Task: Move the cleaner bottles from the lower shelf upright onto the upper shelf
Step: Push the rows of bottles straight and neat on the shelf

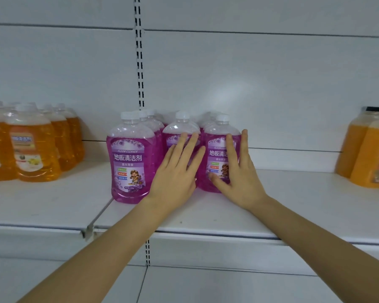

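Logging near to far: I am reaching both forearms over the front lip of the shelf (206, 217). My left hand (175, 169) is lying flat, fingers straight and spread, against the middle purple bottle (179, 132). My right hand (239, 171) is pressing likewise on the right purple bottle (217, 154), and neither hand is gripping anything. The group is standing upright on what I am judging to be the upper shelf. Risk: pushing this high could be tipping the bottles back into the rear bottles (150, 121), and uneven pressure could be skewing the row.

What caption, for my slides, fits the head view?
Left hand and right hand touch upright purple cleaner bottles on a white shelf.
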The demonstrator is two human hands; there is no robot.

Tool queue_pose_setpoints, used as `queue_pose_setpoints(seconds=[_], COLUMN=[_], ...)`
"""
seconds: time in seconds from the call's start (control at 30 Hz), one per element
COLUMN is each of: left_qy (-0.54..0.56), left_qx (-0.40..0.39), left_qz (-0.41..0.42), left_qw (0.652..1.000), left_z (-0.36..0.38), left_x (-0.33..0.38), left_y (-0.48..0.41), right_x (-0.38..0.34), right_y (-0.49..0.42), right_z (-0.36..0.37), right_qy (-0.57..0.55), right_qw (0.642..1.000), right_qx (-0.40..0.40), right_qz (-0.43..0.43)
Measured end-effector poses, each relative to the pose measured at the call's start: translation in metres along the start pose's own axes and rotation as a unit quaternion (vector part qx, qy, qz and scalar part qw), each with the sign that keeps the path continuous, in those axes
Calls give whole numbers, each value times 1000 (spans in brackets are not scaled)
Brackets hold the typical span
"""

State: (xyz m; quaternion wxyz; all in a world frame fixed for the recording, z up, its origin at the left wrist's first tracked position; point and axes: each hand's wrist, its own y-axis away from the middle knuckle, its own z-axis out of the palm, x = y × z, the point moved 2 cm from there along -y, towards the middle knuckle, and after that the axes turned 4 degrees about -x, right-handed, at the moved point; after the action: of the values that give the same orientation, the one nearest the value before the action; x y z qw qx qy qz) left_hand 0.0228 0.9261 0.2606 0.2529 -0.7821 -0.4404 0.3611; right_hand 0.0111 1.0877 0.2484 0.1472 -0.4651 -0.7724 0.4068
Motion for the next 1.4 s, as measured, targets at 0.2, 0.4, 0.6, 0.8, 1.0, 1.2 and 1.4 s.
queue_pose_setpoints(seconds=[0.2,0.4,0.6,0.8,1.0,1.2,1.4], left_qy=[-32,-103,-60,88,97,210,310], left_qx=[37,82,39,5,42,43,68], left_qz=[5,-13,-95,-94,-14,47,62], left_qw=[999,991,993,992,994,976,946], left_z=[-14,-34,-45,-41,-35,-15,-3], left_x=[-1,-37,-80,-93,-115,-138,-140], left_y=[-6,29,55,54,44,51,50], right_x=[0,-15,-52,-114,-125,-129,-130], right_y=[-8,0,-9,-15,-23,-18,-20], right_z=[-15,-18,-10,26,32,37,38], right_qy=[68,86,65,-16,1,47,55], right_qw=[995,989,987,985,990,987,988], right_qx=[71,61,-8,-43,-24,-15,-10], right_qz=[-10,-100,-150,-164,-142,-153,-146])
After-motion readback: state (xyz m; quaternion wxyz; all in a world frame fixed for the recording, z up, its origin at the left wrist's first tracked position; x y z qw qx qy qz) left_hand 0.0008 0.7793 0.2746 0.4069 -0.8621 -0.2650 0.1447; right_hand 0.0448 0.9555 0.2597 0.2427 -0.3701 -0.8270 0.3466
